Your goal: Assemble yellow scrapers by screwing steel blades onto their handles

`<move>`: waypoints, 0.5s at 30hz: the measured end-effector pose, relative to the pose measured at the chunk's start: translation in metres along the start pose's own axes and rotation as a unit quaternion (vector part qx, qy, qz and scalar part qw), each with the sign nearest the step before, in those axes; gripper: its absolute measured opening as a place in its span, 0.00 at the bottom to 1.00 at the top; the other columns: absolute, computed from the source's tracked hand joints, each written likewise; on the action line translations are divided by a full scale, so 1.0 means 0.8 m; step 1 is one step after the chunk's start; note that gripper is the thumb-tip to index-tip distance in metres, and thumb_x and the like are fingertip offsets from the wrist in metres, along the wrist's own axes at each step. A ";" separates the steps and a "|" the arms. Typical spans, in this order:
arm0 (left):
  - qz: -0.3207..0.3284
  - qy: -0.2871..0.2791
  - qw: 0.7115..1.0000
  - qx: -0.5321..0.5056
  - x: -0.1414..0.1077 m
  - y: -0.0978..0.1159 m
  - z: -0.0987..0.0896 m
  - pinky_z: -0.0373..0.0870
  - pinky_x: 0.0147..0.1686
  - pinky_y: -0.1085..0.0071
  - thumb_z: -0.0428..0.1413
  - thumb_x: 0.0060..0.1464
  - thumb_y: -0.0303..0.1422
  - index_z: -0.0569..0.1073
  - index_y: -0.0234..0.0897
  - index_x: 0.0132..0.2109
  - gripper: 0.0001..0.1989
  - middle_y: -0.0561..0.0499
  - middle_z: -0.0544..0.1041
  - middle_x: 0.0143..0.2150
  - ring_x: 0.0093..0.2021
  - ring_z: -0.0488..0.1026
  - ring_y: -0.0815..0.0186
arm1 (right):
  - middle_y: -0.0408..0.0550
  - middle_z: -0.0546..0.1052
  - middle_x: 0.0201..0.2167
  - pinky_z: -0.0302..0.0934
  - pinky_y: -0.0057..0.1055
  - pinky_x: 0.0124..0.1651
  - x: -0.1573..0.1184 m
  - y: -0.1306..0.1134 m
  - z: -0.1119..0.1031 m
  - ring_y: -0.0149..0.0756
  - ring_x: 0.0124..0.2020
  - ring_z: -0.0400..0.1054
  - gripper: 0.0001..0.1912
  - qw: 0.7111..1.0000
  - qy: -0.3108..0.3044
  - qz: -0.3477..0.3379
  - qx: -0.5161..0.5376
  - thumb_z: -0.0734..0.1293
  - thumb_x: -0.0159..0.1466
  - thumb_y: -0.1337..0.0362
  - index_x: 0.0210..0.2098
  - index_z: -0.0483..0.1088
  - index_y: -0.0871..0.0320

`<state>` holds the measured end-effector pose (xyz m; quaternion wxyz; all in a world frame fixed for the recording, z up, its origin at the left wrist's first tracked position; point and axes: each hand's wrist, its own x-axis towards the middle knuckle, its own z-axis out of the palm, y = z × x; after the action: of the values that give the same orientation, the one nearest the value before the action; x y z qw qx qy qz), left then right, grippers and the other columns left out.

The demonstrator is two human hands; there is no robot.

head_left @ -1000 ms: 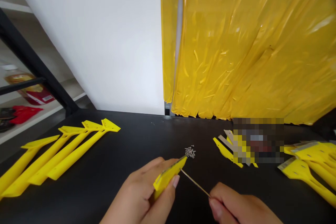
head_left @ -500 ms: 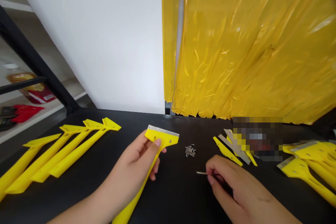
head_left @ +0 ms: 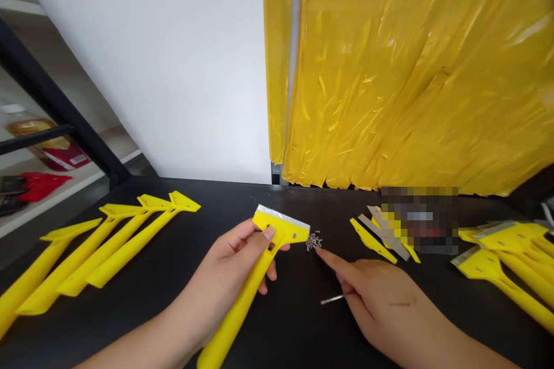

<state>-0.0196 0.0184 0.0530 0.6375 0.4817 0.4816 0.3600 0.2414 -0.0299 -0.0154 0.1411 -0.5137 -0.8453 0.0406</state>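
My left hand [head_left: 242, 259] grips a yellow plastic scraper [head_left: 244, 294] by its neck, with the thumb on the head. A metal blade [head_left: 283, 214] lines the scraper's far edge. The blade's corner sits just beside a small heap of silver screws [head_left: 314, 241] on the black table. My right hand [head_left: 372, 294] lies to the right, its index finger stretched out and its tip close to the screws. A thin metal screwdriver shaft [head_left: 332, 299] pokes out from under that hand, and its handle is hidden.
Several yellow scraper bodies [head_left: 108, 248] lie side by side at the table's left. More scrapers [head_left: 502, 253] are stacked at the right, and loose blades and yellow pieces [head_left: 381, 236] sit beside a pixelated patch [head_left: 419, 219]. A yellow plastic curtain [head_left: 389, 69] hangs behind the black table.
The scraper has turned blade-up and moved right, close to the screws. My right hand has come nearer, with its index finger now extended toward the heap.
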 end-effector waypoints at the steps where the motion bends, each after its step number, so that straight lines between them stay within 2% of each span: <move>1: -0.003 -0.002 1.000 -0.003 0.000 -0.001 0.000 0.71 0.25 0.76 0.59 0.64 0.46 0.79 0.36 0.41 0.16 0.52 0.76 0.25 0.28 0.71 0.67 | 0.49 0.83 0.36 0.72 0.43 0.36 0.000 0.000 0.000 0.45 0.33 0.79 0.34 1.000 -0.001 -0.002 0.000 0.57 0.65 0.73 0.69 0.65 0.53; 5: -0.010 -0.003 1.000 -0.009 0.001 -0.004 0.000 0.70 0.24 0.76 0.59 0.64 0.46 0.79 0.36 0.43 0.16 0.52 0.77 0.25 0.28 0.71 0.67 | 0.46 0.84 0.38 0.74 0.40 0.38 0.001 0.002 0.000 0.42 0.35 0.80 0.33 1.000 0.003 -0.001 0.027 0.57 0.65 0.74 0.69 0.65 0.53; 11: -0.010 -0.010 1.000 -0.007 0.001 -0.004 0.001 0.70 0.24 0.76 0.58 0.65 0.46 0.79 0.35 0.42 0.17 0.51 0.77 0.24 0.27 0.70 0.67 | 0.49 0.84 0.45 0.75 0.41 0.44 0.003 0.004 0.000 0.43 0.41 0.81 0.32 0.998 0.001 0.012 0.069 0.58 0.65 0.74 0.67 0.67 0.54; 15: -0.008 -0.019 1.000 -0.010 -0.001 -0.003 0.002 0.71 0.25 0.76 0.59 0.65 0.46 0.79 0.36 0.46 0.17 0.52 0.77 0.25 0.28 0.70 0.66 | 0.49 0.84 0.48 0.74 0.39 0.48 0.002 0.005 -0.004 0.40 0.44 0.81 0.25 0.995 0.012 0.047 0.090 0.58 0.71 0.70 0.65 0.69 0.51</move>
<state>-0.0186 0.0169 0.0513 0.6543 0.4784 0.4693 0.3505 0.2452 -0.0265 -0.0127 0.1952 -0.5386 -0.8112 0.1173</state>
